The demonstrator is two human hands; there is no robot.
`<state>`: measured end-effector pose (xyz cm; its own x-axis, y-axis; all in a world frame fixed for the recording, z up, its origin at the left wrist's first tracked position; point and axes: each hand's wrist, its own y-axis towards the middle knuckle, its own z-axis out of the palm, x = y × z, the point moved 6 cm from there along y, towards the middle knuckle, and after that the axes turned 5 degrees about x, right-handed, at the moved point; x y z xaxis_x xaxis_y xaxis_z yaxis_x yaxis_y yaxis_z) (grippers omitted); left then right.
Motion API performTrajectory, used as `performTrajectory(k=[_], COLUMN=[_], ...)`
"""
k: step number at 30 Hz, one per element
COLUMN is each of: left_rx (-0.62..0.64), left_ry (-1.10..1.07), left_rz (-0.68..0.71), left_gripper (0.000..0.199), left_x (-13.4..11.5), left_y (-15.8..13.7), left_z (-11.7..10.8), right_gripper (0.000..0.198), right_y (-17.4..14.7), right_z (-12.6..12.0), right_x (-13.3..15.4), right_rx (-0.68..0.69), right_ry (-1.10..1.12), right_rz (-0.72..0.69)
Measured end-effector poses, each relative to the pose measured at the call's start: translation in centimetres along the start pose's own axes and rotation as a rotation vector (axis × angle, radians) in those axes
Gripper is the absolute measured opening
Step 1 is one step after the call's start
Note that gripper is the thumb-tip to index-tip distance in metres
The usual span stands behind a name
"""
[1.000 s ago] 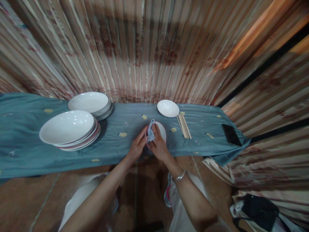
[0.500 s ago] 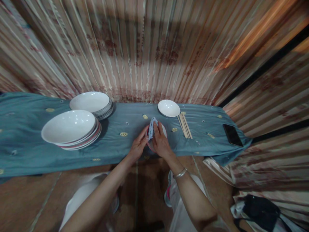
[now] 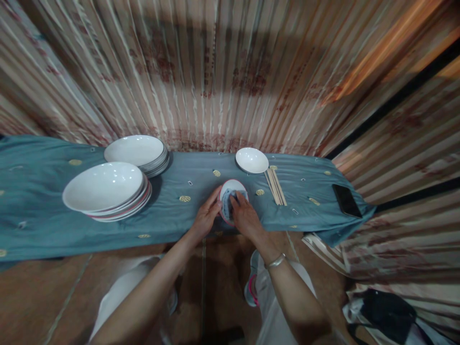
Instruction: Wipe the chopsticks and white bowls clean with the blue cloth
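A small white bowl with a red rim is at the table's near edge, in front of me. My left hand grips its left side, thumb at the rim. Inside the bowl my right hand presses a light blue cloth against the surface, its fingers closed on the cloth. Part of the cloth is hidden under those fingers. Beyond and to the right sits another white bowl, with several wooden chopsticks lying beside it.
To the left stand a near stack of white bowls and a far stack of white dishes. A black phone lies at the right end of the teal tablecloth. Pleated curtains hang behind; a dark bag is at lower right.
My right hand has moved the cloth down and nearer to me inside the bowl, so the bowl's far rim now shows. My left hand stays at the bowl's side.
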<state>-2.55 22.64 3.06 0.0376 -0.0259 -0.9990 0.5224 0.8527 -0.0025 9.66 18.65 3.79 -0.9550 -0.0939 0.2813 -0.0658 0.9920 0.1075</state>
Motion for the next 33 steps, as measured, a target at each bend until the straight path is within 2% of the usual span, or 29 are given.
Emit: performTrajectory(k=[7,15,21,28,33], left_rx=[-0.020,-0.036,-0.045,-0.020,-0.006], left_ry=[0.036,0.114,0.183,0.180,0.148], left_rz=[0.018,0.057,0.083,0.100,0.100], left_gripper=[0.062,0.058,0.057,0.057,0.058], left_x=[0.1,0.2,-0.9,-0.9,-0.5], left_y=[0.1,0.2,0.2,0.0,0.0], left_z=[-0.1,-0.3,-0.1,-0.1,-0.1], right_gripper=[0.041,0.038,0.035,0.031,0.023], right_y=[-1.4,-1.9,-1.5,-0.2,1.1], right_z=[-0.2,-0.9,-1.7,-1.0,-1.5], right_x=[-0.3,0.5,1.3,1.3,1.3], right_rx=[0.100,0.136,0.000,-0.176,-0.247], right_ry=[0.078,0.390,0.597,0.692,0.690], right_rz=[-0.040,-0.148,-0.114,0.067,0.090])
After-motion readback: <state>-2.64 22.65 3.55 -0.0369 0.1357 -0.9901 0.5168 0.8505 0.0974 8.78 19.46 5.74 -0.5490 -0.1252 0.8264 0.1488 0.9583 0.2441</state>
